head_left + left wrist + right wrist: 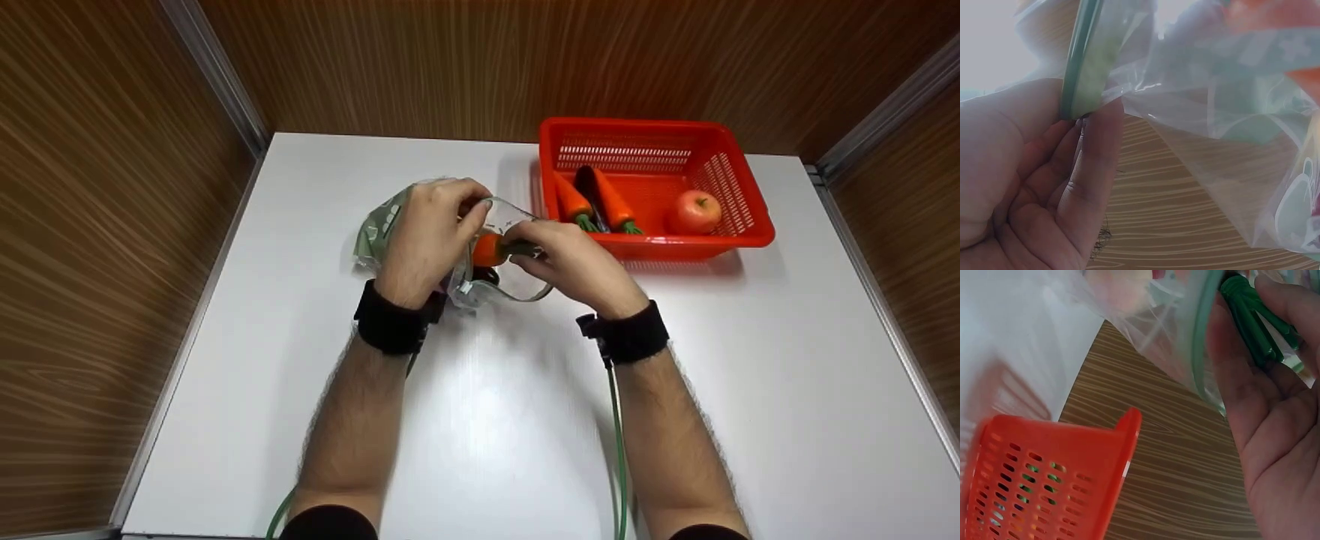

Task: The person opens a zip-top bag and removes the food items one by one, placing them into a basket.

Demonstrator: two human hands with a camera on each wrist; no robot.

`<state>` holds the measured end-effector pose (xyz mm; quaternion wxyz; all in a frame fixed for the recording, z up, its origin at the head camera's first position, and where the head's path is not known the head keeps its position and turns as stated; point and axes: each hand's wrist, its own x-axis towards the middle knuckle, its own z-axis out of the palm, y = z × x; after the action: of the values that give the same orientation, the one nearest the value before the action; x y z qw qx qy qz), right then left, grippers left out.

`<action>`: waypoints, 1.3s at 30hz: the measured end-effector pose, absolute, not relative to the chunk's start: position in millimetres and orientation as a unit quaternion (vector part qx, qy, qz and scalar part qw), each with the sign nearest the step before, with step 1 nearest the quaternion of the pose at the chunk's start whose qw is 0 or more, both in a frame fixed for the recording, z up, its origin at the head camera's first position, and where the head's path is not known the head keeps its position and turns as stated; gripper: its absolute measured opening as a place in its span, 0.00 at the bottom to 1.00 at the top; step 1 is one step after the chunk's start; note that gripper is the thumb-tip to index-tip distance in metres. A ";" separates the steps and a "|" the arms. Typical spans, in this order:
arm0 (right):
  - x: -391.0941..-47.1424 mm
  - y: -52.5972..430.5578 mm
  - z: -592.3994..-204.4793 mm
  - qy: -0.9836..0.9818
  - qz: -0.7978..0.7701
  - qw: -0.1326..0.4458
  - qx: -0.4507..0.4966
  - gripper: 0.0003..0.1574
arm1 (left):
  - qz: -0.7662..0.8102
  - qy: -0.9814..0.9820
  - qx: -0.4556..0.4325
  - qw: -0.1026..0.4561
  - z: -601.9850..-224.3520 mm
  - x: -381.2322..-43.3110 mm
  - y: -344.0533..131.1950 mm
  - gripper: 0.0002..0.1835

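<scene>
A clear zip bag with green print (376, 229) lies on its side, its green-edged mouth spread toward the right. My left hand (431, 232) pinches the bag's rim between thumb and forefinger; the left wrist view shows the green zip strip (1081, 62) in that pinch. With my right hand (574, 259) I grip a carrot (487, 250) by its green top (1252, 318), the orange end inside the bag's mouth. A dark, shiny item (486, 276) shows just below the carrot. Much of the bag's contents is hidden behind my left hand.
A red plastic basket (652, 240) stands at the back right. Inside it are two carrots (615, 199), a dark eggplant-like item (586, 184) and an apple (696, 211). Wood-grain panels (420, 67) enclose the white table (480, 450) at the back and sides.
</scene>
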<state>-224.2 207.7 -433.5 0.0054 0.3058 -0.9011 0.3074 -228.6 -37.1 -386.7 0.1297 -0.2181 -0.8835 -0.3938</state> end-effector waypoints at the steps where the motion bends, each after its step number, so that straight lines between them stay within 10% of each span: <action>1: -223.7 208.8 -432.2 -0.901 0.311 0.007 0.304 0.15 | -0.394 -0.883 -0.219 0.129 -386.5 -228.5 -37.2 0.09; 39: -191.8 282.9 -381.7 -0.908 0.346 0.066 0.225 0.17 | -0.397 -0.883 -0.213 0.128 -387.1 -227.9 -36.4 0.08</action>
<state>-191.8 282.9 -381.7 0.0664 0.2252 -0.9084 0.3461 -227.9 -36.4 -387.1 0.1277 -0.2129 -0.8834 -0.3973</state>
